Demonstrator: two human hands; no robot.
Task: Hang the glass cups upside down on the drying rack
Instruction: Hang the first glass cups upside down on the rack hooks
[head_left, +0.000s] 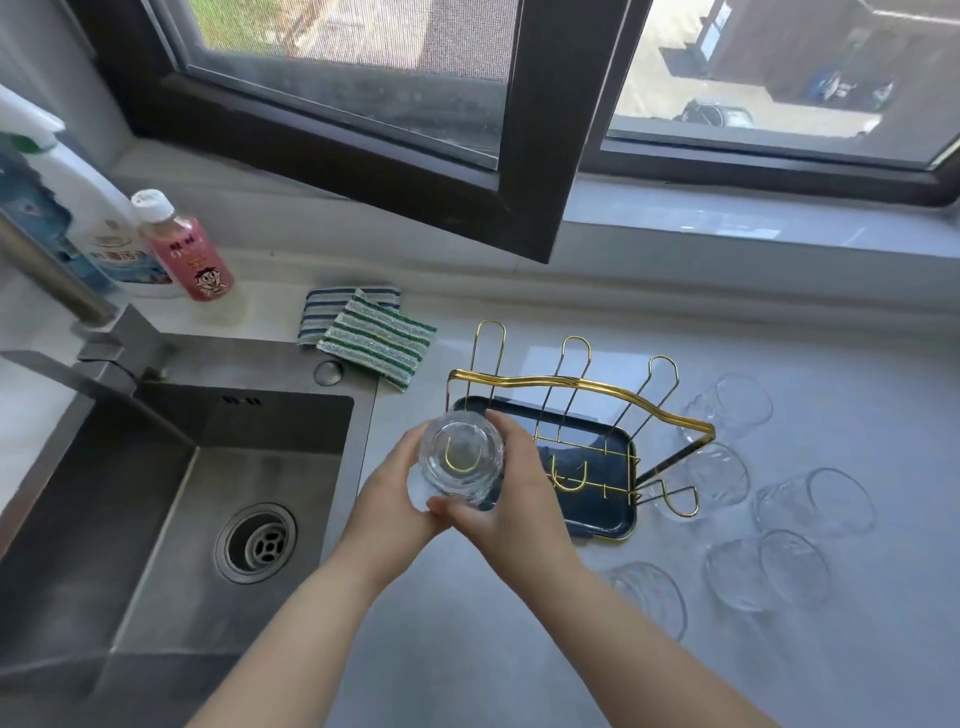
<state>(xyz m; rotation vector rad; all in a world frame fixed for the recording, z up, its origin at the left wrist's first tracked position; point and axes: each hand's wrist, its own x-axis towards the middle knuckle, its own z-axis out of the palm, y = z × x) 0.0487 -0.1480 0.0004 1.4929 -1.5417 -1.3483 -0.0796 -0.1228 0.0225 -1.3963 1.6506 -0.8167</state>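
A clear glass cup (461, 457) is turned bottom-up over the near-left gold peg of the drying rack; the peg's loop shows through its base. My left hand (387, 499) grips it from the left and my right hand (519, 493) from the right. The gold wire drying rack (576, 384) stands on a dark blue tray (613, 525) on the counter. Three tall pegs at its back are bare. Several more glass cups lie on their sides right of the rack, such as one at the back (737, 405) and one in front (649, 592).
A steel sink (156, 493) with a drain lies to the left, its faucet (62, 280) above. Two striped cloths (374, 338) sit behind the sink. A pink bottle (182, 249) and a white bottle (88, 208) stand at the back left. An open window frame (535, 156) overhangs the counter.
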